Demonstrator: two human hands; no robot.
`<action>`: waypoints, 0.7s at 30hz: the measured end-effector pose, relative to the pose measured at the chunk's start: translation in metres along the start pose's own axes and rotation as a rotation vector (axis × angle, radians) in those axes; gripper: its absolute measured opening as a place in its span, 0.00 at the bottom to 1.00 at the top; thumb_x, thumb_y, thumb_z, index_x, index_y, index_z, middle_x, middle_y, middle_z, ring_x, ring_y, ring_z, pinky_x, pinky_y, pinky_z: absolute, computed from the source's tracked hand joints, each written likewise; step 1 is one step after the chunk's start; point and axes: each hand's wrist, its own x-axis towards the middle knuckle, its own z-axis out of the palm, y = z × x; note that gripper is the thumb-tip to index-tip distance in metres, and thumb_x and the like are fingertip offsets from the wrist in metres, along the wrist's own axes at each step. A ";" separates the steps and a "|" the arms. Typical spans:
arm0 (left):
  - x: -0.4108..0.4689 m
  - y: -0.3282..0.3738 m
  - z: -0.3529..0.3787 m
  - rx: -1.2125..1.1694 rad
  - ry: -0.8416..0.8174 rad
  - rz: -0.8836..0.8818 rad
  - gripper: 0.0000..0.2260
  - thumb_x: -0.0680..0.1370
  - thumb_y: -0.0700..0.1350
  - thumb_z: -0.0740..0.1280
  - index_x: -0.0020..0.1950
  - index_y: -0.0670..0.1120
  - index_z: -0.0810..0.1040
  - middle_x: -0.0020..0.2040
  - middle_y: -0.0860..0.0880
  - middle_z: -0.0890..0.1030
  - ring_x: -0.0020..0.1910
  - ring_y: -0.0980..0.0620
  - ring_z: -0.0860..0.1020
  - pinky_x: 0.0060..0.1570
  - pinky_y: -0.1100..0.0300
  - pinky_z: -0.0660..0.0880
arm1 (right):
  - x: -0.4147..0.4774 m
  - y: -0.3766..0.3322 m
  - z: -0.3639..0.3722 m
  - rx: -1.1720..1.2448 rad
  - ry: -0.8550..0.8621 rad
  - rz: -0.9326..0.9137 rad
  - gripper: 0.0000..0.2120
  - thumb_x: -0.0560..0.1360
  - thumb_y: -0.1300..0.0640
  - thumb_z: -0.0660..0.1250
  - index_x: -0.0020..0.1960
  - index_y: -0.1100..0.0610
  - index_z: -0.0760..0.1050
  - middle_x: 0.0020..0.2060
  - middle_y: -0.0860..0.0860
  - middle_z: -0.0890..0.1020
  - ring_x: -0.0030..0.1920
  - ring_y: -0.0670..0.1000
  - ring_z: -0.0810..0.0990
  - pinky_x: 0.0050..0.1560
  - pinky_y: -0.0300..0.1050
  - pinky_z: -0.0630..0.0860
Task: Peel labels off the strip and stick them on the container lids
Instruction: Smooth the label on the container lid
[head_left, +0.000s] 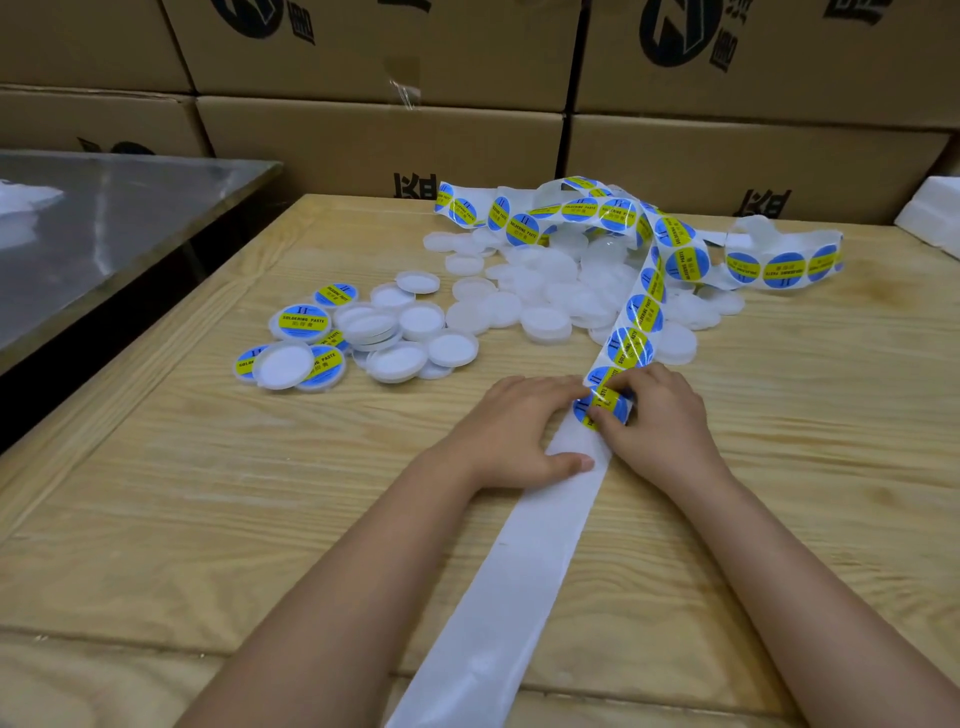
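Observation:
A long white backing strip (524, 561) runs from the near edge up the wooden table (208, 493); farther up it carries round blue-and-yellow labels (636, 322) and ends in a tangled heap. My left hand (519, 431) lies flat on the strip, fingers straight, pressing it down. My right hand (660, 415) pinches the edge of the nearest label (605, 405) on the strip. A pile of plain white lids (545, 301) lies under the tangle. To the left sits a smaller group of lids (400, 338), a few of them labelled (304, 321).
Stacked cardboard boxes (374, 140) wall off the far side of the table. A steel-topped table (104, 234) stands at the left with a dark gap between. A white foam block (935, 213) sits at the far right.

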 end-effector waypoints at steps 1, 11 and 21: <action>0.000 0.000 0.000 -0.004 -0.007 0.003 0.34 0.72 0.54 0.71 0.74 0.49 0.62 0.75 0.52 0.62 0.73 0.55 0.61 0.71 0.57 0.54 | 0.000 -0.001 -0.001 -0.002 0.002 -0.009 0.11 0.70 0.52 0.71 0.50 0.55 0.77 0.47 0.52 0.78 0.53 0.56 0.75 0.52 0.49 0.68; -0.001 0.005 -0.002 -0.048 -0.038 -0.016 0.42 0.71 0.54 0.71 0.77 0.49 0.50 0.72 0.53 0.67 0.67 0.56 0.64 0.68 0.60 0.55 | -0.006 -0.007 -0.003 -0.176 0.093 -0.219 0.10 0.69 0.55 0.72 0.49 0.57 0.80 0.42 0.53 0.83 0.45 0.59 0.80 0.57 0.51 0.65; 0.003 0.004 0.000 -0.058 -0.004 -0.103 0.43 0.72 0.59 0.68 0.78 0.47 0.47 0.71 0.58 0.69 0.70 0.52 0.65 0.68 0.60 0.56 | -0.010 -0.014 -0.003 0.282 0.181 -0.134 0.05 0.69 0.64 0.70 0.36 0.58 0.77 0.37 0.51 0.81 0.42 0.52 0.78 0.45 0.40 0.71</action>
